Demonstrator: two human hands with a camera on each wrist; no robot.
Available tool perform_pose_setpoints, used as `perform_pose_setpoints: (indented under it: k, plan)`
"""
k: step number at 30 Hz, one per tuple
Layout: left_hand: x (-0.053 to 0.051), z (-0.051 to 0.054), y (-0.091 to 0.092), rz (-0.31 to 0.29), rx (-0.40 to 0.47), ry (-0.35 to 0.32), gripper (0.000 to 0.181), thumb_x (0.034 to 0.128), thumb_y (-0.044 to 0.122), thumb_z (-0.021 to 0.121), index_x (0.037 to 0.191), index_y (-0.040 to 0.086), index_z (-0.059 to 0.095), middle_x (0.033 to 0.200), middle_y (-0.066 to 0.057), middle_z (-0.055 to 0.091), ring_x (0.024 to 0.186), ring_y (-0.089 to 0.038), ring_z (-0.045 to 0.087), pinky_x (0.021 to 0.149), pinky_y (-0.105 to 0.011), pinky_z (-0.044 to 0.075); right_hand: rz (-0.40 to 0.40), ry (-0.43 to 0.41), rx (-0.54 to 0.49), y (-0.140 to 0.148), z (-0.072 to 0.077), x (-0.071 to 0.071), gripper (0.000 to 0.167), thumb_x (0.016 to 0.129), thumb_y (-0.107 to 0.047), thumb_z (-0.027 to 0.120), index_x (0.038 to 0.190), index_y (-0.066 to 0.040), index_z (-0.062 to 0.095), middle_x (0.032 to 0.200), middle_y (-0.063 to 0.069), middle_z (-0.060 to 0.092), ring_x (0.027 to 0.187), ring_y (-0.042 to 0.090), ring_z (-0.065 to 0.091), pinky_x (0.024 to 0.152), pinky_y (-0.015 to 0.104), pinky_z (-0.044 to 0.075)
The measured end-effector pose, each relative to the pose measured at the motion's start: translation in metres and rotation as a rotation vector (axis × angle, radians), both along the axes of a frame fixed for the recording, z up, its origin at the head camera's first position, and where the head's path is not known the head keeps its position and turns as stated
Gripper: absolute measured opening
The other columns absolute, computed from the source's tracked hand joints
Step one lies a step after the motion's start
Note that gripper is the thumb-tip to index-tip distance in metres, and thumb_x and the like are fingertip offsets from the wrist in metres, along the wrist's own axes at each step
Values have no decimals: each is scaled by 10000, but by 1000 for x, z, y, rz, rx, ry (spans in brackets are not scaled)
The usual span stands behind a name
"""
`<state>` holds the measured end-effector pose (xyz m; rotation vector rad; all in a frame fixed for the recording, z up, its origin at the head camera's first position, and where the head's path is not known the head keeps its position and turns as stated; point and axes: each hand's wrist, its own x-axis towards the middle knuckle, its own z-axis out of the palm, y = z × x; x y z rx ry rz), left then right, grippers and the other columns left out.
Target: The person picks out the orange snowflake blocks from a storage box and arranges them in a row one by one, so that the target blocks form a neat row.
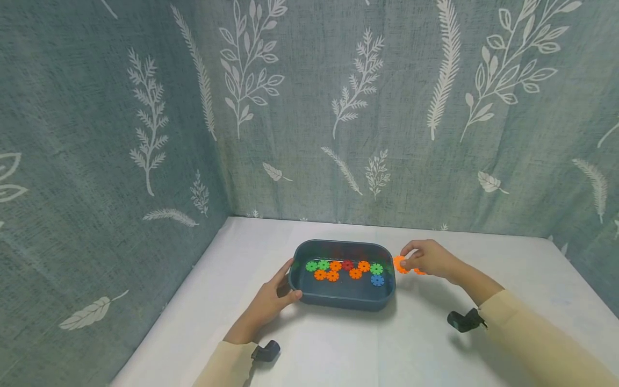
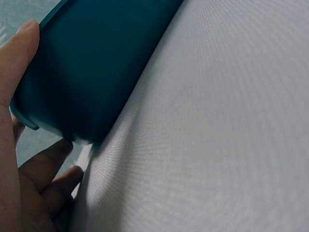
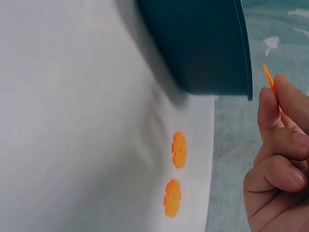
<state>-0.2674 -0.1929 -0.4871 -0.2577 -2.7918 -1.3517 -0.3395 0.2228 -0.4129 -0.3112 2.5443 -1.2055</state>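
Two forearms [image 1: 476, 282] angled inward, left fingers [image 1: 283, 271] gripping a tray [image 1: 338, 302], right fingers [image 3: 269, 110] pinching an orange disc [image 1: 397, 262]

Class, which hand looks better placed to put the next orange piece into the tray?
Probably the right hand: it pinches an orange piece beside the tray, while the left hand holds the tray's opposite end.

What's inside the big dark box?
The box holds three green discs, five orange discs, one red disc and one blue disc. Its near wall covers the bit right behind it, so I can't see there.
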Motion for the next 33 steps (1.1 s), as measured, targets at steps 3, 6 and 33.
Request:
perform_pose_setpoints:
  k: [3,6,33]
  plan:
    - [1,1,1,8,-5,-7,862,840,477,735,1543,371,247,1446,-132,476,1337,-340,427,1057,-673,217,-29,-13,10,6,-2,1,324,858,-240,761,1103,-70,634,922,70,721,820,268,612,659,366,476]
    - [1,1,1,14,-12,-10,866,837,483,735,1544,367,247,1448,-135,473,1337,-343,426,1058,-671,218,-55,-23,12,12,-4,2,338,857,-241,763,1112,-64,628,932,81,720,801,271,598,628,351,457]
    - [0,0,0,-3,-15,4,859,846,480,727,1547,351,247,1443,-150,472,1334,-353,425,1053,-679,211,-159,-16,-93,59,-33,11,437,883,-244,731,1203,7,571,880,91,679,578,177,431,530,294,412]
